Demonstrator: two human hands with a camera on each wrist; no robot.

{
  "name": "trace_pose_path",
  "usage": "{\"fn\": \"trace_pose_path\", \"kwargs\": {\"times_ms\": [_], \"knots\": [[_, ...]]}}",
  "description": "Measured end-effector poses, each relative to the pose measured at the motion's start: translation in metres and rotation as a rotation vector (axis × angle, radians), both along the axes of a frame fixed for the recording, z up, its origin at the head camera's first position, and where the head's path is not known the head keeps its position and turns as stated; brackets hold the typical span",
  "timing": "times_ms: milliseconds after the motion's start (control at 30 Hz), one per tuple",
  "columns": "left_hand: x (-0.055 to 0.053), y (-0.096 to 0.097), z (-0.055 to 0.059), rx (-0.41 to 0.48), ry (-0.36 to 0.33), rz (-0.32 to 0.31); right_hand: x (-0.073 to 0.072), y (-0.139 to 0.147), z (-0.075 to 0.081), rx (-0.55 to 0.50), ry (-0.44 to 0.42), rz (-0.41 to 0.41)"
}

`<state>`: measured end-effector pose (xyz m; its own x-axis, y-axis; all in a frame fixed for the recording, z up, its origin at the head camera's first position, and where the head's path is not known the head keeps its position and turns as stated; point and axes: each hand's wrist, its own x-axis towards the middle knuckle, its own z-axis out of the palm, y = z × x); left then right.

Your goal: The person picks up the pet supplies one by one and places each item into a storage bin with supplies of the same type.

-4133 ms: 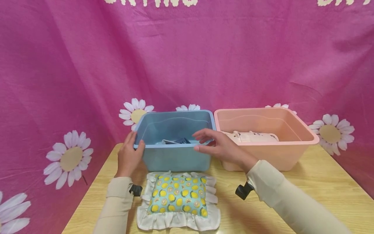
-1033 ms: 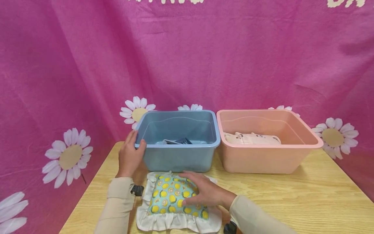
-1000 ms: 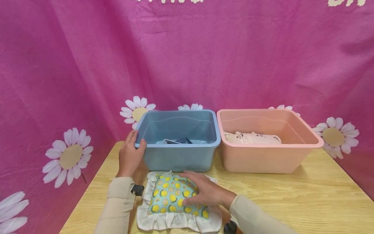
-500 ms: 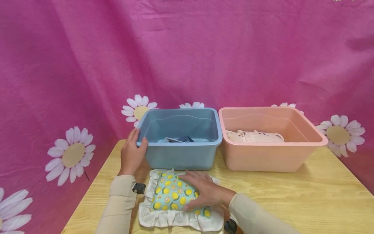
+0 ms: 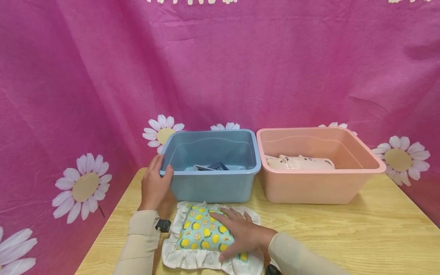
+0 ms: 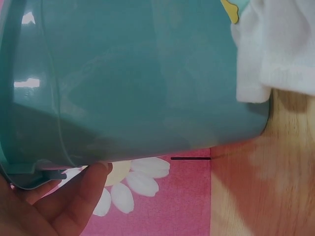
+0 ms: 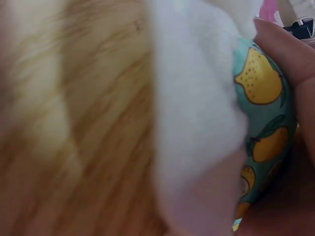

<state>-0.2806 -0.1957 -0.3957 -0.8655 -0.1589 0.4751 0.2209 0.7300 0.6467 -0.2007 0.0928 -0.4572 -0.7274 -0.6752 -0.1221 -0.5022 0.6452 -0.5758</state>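
Note:
A small cushion (image 5: 203,229) with a lemon print and a white ruffled edge lies flat on the table before the blue bin. My right hand (image 5: 244,233) rests over its right part, fingers spread and thumb toward the near ruffle. The right wrist view shows the ruffle (image 7: 197,98) and lemon fabric (image 7: 261,78) close under that hand. My left hand (image 5: 154,187) holds the near left corner of the blue bin (image 5: 213,189), thumb at the front and fingers along the side. In the left wrist view its fingers (image 6: 83,196) bend in under the bin's rim (image 6: 7,147).
Inside the blue bin lies a dark blue thing (image 5: 219,166) with a white strip beside it. A pink bin (image 5: 319,187) stands close on the right, holding a cream printed cloth item (image 5: 302,163). Behind the wooden table (image 5: 343,233) hangs a magenta curtain (image 5: 240,76) with daisies.
My right hand came down from beside the blue bin's rim onto the cushion. In the last half second its fingers spread and shifted slightly on the cushion. My left hand keeps its place.

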Motion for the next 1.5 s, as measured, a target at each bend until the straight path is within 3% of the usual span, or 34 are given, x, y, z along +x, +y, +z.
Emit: {"fn": "trace_pose_path", "kwargs": {"times_ms": [300,567,1500], "knots": [[0.0028,-0.0008,-0.0037,-0.004,-0.002,-0.008,0.0038,0.0022,-0.0007,-0.011,-0.088,-0.001],[-0.0033,-0.0037,-0.0023,-0.038,0.059,0.012,0.0010,0.0021,-0.0027,-0.011,-0.030,0.020],[-0.0012,0.0008,-0.0005,-0.035,0.034,0.021,-0.0009,0.0057,0.0046,0.049,0.053,0.033]]}}
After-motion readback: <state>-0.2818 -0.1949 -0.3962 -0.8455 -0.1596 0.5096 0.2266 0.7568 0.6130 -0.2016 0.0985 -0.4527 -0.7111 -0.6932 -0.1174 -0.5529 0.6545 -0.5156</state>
